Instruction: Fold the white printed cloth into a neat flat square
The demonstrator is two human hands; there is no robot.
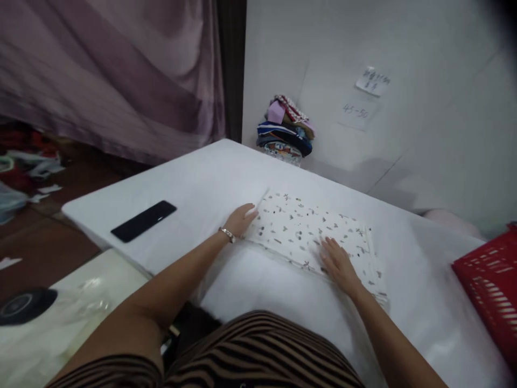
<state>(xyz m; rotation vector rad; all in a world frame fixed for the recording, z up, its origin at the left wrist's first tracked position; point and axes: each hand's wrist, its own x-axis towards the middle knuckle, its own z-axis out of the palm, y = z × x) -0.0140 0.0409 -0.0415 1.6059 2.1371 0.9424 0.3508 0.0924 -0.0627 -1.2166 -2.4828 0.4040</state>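
A folded white cloth (pixel 311 229) with a small scattered print lies flat on the white table (pixel 210 178). Its left edge is under or against the fingers of my left hand (pixel 239 221), which wears a bracelet at the wrist; the fingers look stretched out. Toward the cloth's right half, my right hand (pixel 338 265) rests flat on the fabric with fingers extended. Neither palm shows, so anything beneath them is hidden.
A black flat phone-like slab (pixel 144 221) lies on the table's left. At the right edge stands a red plastic basket (pixel 490 280). Folded clothes (pixel 285 129) are stacked by the wall. A pale surface with a dark round object (pixel 26 306) is at lower left.
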